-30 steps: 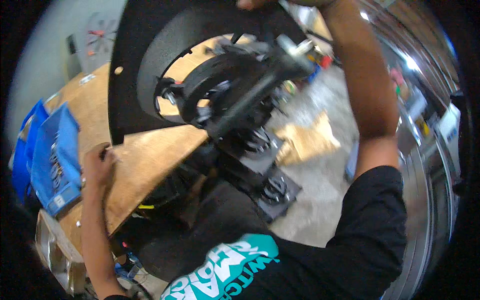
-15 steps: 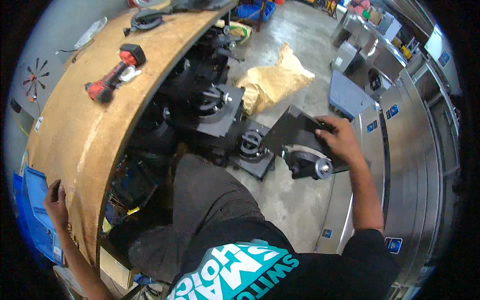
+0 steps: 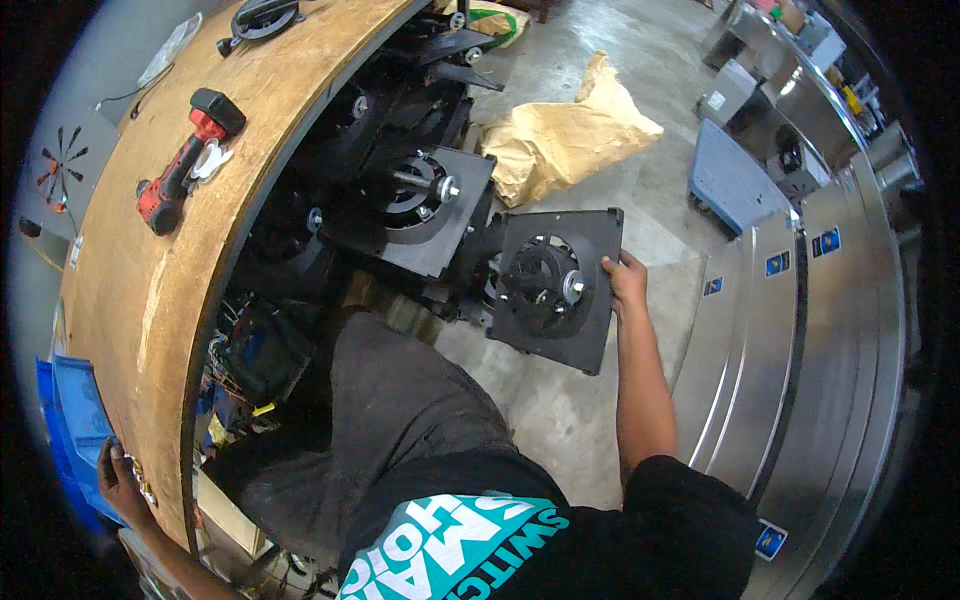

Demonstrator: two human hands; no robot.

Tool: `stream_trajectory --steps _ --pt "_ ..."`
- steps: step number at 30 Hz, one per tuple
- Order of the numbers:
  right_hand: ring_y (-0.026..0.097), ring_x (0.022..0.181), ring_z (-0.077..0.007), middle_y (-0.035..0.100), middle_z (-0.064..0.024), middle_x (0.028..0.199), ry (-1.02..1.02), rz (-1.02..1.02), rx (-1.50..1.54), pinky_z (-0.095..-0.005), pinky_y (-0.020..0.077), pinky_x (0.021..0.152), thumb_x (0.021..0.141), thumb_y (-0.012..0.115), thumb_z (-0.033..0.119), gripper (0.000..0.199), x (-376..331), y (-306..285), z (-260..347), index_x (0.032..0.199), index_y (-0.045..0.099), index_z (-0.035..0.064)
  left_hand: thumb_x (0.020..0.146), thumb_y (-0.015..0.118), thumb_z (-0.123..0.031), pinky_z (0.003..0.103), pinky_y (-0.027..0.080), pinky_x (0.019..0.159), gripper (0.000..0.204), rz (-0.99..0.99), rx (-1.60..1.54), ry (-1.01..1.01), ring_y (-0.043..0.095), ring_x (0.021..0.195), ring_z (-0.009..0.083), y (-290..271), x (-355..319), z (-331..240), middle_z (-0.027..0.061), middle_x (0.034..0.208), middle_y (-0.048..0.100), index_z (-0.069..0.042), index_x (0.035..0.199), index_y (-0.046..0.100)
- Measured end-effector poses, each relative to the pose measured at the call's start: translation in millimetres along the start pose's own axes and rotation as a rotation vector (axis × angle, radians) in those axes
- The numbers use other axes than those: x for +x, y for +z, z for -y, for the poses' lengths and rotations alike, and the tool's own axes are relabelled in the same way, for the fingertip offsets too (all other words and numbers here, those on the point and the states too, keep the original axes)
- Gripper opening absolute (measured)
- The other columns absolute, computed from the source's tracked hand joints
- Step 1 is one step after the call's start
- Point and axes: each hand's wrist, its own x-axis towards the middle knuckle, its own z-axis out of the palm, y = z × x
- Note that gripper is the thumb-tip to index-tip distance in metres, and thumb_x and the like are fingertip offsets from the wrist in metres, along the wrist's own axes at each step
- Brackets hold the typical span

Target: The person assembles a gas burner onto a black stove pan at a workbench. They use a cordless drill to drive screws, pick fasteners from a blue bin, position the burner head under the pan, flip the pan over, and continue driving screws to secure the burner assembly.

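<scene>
My right hand [image 3: 625,280] grips the right edge of a black square fan panel [image 3: 552,285] with a round hub, held low over the concrete floor [image 3: 560,420]. The panel leans beside a stack of similar black fan panels [image 3: 415,205] under the bench. At the lower left, my left hand [image 3: 120,480] rests on the edge of the curved wooden workbench [image 3: 150,310], fingers on the board beside a blue bin [image 3: 70,440].
A red and black cordless drill [image 3: 185,160] and a black round part [image 3: 258,18] lie on the bench. Crumpled brown paper [image 3: 565,135] lies on the floor. Shiny steel cabinets [image 3: 800,330] line the right; a blue flat cart [image 3: 735,185] stands near them.
My right hand has brought the black fan panel down from above the bench to floor level beside the stack. My left hand stayed on the bench edge.
</scene>
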Motion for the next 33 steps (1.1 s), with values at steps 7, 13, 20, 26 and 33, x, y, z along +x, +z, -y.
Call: stream_trajectory --steps 7,13,20,26,33 --pt "0.064 0.085 -0.0268 0.066 -0.0173 0.103 0.181 -0.066 0.165 -0.0388 0.0516 0.073 0.084 0.063 -0.001 0.039 86.7 37.5 -108.8 0.122 0.056 -0.006 0.095 0.058 -0.025 0.026 0.047 0.073 0.033 -0.112 0.09 -0.14 0.057 0.08 0.0129 13.7 -28.8 25.9 0.0072 0.1 0.065 0.001 0.115 0.063" --pt "0.063 0.091 -0.0263 0.063 -0.0183 0.108 0.181 -0.069 -0.18 -0.0365 0.0515 0.076 0.084 0.06 0.002 0.041 117.6 39.3 -133.0 0.124 0.052 -0.0064 0.095 0.057 -0.021 0.026 0.045 0.068 0.029 -0.216 0.111 -0.173 0.053 0.076 0.0122 34.4 -48.0 23.7 0.0062 0.094 0.063 0.001 0.112 0.064" --pt "0.06 0.108 -0.0351 0.063 -0.0226 0.116 0.039 -0.127 -0.534 -0.0421 0.0461 0.091 0.083 0.066 0.028 0.052 120.9 29.5 -139.1 0.124 0.056 -0.0022 0.093 0.06 -0.019 0.025 0.045 0.067 0.024 -0.305 0.048 -0.239 0.054 0.076 0.011 47.9 -48.9 11.2 0.0045 0.092 0.062 0.0 0.108 0.065" --pt "0.055 0.114 -0.0362 0.056 -0.0202 0.127 -0.05 0.04 -0.707 -0.0411 0.0405 0.1 0.085 0.062 0.02 0.057 122.1 29.5 -152.8 0.134 0.044 -0.0011 0.09 0.062 -0.018 0.024 0.043 0.06 0.02 -0.272 0.083 -0.142 0.053 0.066 0.0085 58.4 -55.2 -17.3 0.0017 0.075 0.059 0.0 0.097 0.065" --pt "0.046 0.125 -0.0369 0.05 -0.0241 0.132 -0.552 -0.215 -0.666 -0.0404 0.0358 0.106 0.081 0.063 0.01 0.055 90.1 101.8 -48.7 0.132 0.046 -0.0036 0.085 0.064 -0.013 0.031 0.049 0.068 0.014 -0.312 0.234 -0.001 0.062 0.07 0.0198 65.2 -60.0 -43.7 0.0106 0.077 0.064 0.001 0.088 0.066"
